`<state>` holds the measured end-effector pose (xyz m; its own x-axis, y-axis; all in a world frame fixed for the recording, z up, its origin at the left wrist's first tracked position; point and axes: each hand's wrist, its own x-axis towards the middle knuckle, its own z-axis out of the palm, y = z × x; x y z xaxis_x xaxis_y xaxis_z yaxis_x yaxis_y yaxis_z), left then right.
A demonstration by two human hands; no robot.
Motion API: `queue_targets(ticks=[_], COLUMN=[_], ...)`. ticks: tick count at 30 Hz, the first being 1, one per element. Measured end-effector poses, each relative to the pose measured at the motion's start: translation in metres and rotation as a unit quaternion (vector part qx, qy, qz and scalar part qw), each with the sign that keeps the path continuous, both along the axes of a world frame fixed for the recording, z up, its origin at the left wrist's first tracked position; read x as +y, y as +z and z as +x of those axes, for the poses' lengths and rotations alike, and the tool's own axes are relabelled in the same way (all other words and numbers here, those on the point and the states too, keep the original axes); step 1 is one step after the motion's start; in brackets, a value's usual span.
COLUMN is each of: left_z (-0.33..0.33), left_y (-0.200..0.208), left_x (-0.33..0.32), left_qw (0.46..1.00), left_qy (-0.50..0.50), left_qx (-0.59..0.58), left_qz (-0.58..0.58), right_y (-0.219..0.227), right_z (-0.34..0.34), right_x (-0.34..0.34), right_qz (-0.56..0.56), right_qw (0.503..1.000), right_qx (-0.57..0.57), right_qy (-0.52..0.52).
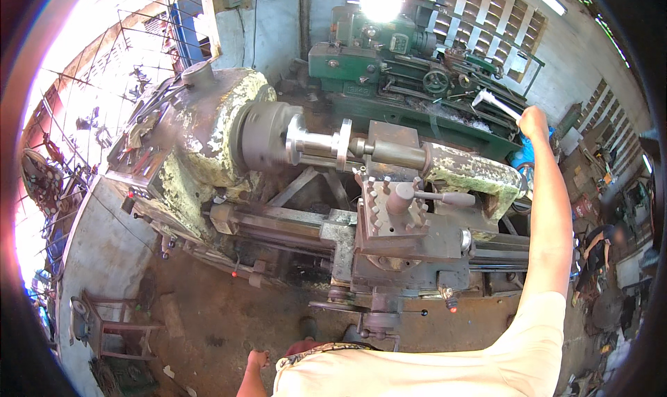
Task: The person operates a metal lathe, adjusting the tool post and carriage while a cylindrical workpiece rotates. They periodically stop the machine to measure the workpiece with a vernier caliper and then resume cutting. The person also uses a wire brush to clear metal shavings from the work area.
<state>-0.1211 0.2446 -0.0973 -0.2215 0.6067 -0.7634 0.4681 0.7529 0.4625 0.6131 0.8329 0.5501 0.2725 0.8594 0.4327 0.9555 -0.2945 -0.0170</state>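
Observation:
My right arm stretches out to the right, and my right hand [533, 124] is closed round a silver metal tool [499, 105] with a slim shaft and a short crosswise head. It is held up beyond the tailstock [472, 173]. My left hand [258, 359] hangs low by my body, fingers curled, nothing visible in it. In front of me stands a large worn lathe. A shiny flanged workpiece [318, 144] sits between its chuck [267, 136] and the tailstock centre [358, 147]. The square tool post [392, 209] with its lever handle [451, 198] stands nearer me.
A green lathe [410, 77] stands behind, under a bright lamp [381, 4]. Loose tools [142, 154] lie on the headstock. At the lower left is a small metal stand [125, 324]. Another person [596, 254] is at the far right. The carriage handwheel [340, 307] juts toward me.

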Motion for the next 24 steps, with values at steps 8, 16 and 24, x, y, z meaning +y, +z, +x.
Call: queue_targets(ticks=[8,16,24], left_z=[0.002,0.004,0.0], left_y=[0.01,0.018,0.007], left_x=[0.036,0.063,0.061], left_qw=[0.988,0.982,0.985], left_qy=[0.132,0.175,0.153], left_qx=[-0.043,-0.044,-0.045], left_qz=[-0.068,-0.048,-0.059], right_y=[-0.014,-0.008,-0.035], right_z=[0.019,-0.012,-0.054], right_x=[-0.059,-0.133,-0.15], right_qz=[-0.075,0.022,-0.03], right_qw=[0.992,0.983,0.952], right_qx=[0.016,-0.023,-0.07], right_qy=[-0.096,0.183,0.296])
